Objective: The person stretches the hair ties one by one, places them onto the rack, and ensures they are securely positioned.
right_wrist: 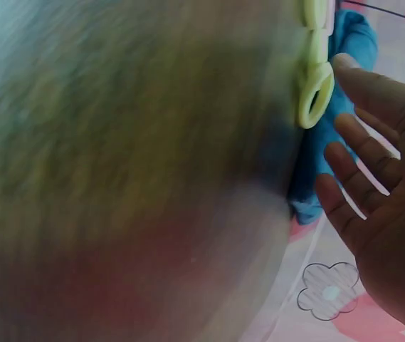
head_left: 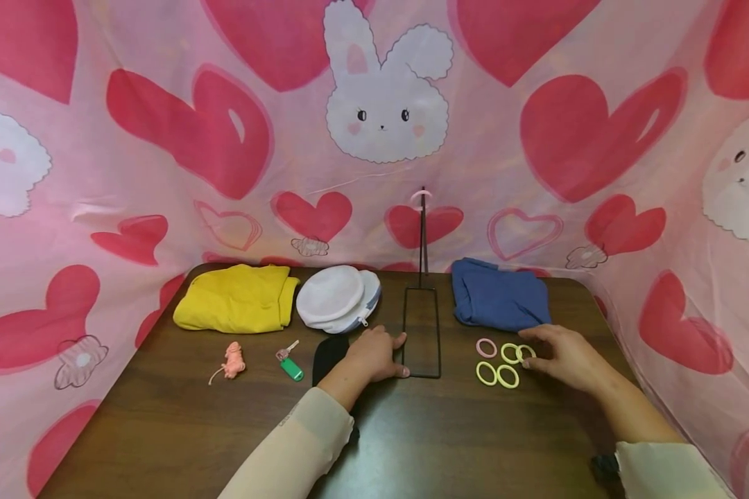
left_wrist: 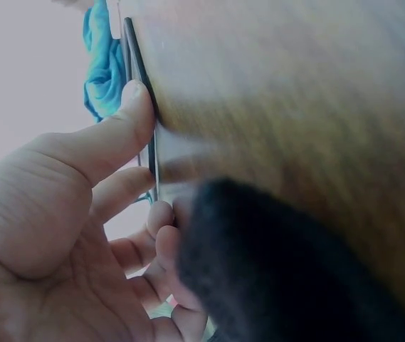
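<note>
I'm looking at a small screened-off corner, homely in feel, though whether it belongs to a house or some other room I can't tell. A creased pink sheet point(head_left: 487, 125) hangs beyond the worktop point(head_left: 424, 430), round its far, left and right edges, printed with red hearts point(head_left: 574, 138) and white rabbit faces point(head_left: 383, 125), like bedroom fabric. The worktop is dark and wood-grained, like a household table. Everyday belongings lie on it: folded yellow cloth point(head_left: 234, 299) by the far left corner, folded blue cloth point(head_left: 499, 298) near the far right one, and a key point(head_left: 285, 353) with a green tag point(head_left: 292, 369).
</note>
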`<state>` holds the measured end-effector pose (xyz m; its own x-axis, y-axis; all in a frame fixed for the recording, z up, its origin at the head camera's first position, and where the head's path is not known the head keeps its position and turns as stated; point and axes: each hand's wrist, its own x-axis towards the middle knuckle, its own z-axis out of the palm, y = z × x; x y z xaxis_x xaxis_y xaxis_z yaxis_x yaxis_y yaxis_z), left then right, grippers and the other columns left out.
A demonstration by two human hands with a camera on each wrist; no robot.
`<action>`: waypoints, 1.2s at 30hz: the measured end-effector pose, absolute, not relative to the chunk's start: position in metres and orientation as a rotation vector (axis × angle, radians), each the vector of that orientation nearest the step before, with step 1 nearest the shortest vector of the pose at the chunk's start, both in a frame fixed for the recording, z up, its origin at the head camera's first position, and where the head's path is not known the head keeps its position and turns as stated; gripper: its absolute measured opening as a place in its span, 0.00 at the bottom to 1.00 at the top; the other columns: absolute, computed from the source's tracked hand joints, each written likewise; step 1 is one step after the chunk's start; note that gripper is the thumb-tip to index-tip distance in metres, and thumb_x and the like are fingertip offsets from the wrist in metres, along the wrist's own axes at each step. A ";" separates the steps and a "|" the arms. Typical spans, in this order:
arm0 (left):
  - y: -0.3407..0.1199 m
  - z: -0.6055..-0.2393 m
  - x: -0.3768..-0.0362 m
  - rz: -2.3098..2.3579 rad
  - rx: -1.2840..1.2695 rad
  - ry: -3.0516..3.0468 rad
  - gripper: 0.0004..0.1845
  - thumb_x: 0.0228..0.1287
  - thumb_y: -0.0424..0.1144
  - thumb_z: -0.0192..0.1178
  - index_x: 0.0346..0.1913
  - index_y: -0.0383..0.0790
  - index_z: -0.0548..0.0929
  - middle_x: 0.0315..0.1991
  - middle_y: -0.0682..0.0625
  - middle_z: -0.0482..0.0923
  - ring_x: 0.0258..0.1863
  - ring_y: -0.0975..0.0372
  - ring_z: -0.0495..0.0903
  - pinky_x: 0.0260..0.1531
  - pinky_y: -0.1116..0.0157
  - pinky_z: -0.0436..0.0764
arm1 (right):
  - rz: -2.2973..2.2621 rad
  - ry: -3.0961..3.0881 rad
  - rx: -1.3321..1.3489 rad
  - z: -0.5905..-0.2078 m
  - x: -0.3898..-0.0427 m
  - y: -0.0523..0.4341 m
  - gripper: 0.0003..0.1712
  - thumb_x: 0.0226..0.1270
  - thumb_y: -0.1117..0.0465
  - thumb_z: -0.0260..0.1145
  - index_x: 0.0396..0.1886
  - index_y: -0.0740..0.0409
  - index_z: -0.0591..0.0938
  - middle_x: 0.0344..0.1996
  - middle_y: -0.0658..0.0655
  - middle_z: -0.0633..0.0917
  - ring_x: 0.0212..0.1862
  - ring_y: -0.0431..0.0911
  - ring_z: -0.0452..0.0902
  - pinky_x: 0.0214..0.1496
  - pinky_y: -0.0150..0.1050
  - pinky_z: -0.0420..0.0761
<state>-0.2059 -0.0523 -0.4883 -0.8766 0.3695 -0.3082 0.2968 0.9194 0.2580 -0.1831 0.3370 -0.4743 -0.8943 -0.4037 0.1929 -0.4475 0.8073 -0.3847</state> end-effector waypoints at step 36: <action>-0.051 -0.485 -0.203 0.296 0.471 2.734 0.45 0.58 0.64 0.72 0.77 0.61 0.70 0.66 0.40 0.74 0.62 0.44 0.75 0.56 0.46 0.79 | 0.591 -2.546 0.800 -0.427 -0.179 0.304 0.17 0.54 0.71 0.77 0.41 0.50 0.89 0.38 0.43 0.87 0.39 0.41 0.84 0.48 0.20 0.73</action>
<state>-0.2029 -0.0514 -0.4851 -0.8837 0.3573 -0.3025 0.2843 0.9229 0.2596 -0.1791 0.3042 -0.4270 -0.7535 -0.4370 0.4911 -0.6086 0.7461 -0.2700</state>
